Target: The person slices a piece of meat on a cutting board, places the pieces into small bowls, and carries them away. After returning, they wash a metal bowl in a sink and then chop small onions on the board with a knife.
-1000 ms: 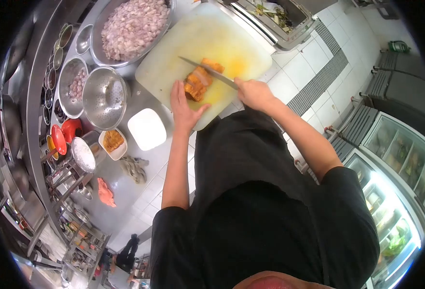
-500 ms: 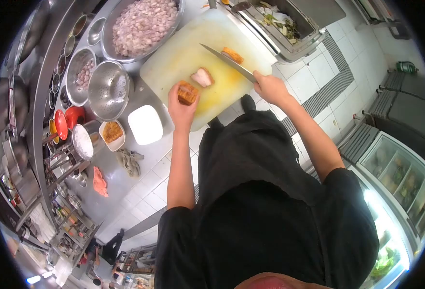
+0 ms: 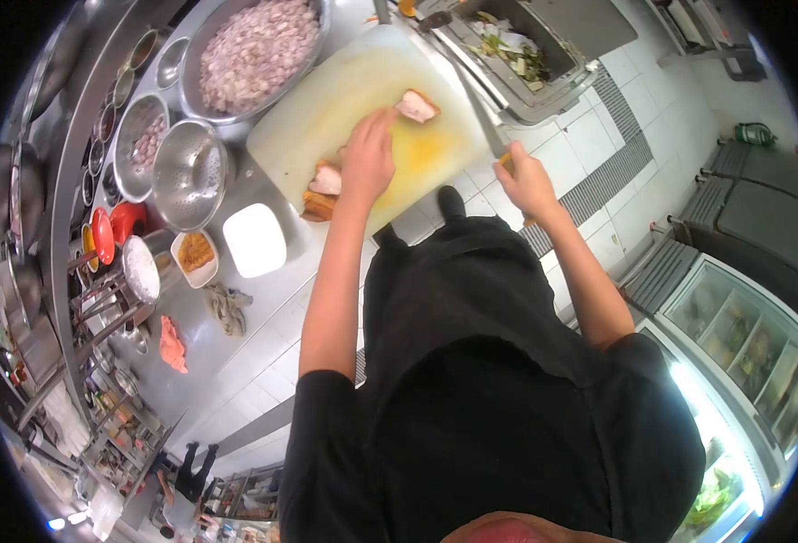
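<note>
On the white cutting board (image 3: 299, 118), stained yellow, my left hand (image 3: 369, 161) reaches out with fingers extended, holding nothing that I can see. Just left of it lie a pale-sided piece of cooked pork (image 3: 326, 178) and a golden-crusted chunk (image 3: 318, 207), partly beside my wrist. Another pork piece (image 3: 418, 106), pale with a brown crust, sits beyond my fingertips. My right hand (image 3: 527, 184) is closed round the yellow handle of a kitchen knife (image 3: 487, 118). Its blade points away from me along the board's right edge.
Left of the board stand a large bowl of chopped pinkish pieces (image 3: 258, 54), a metal colander (image 3: 186, 195) and a white lidded container (image 3: 255, 241). A bin of scraps (image 3: 516, 54) is at the upper right. A cloth (image 3: 226, 309) lies on the counter.
My left hand has let go of the crusted chunk and moved up and right. The knife has swung away from the board's middle to its right edge. The pork pieces lie in different spots.
</note>
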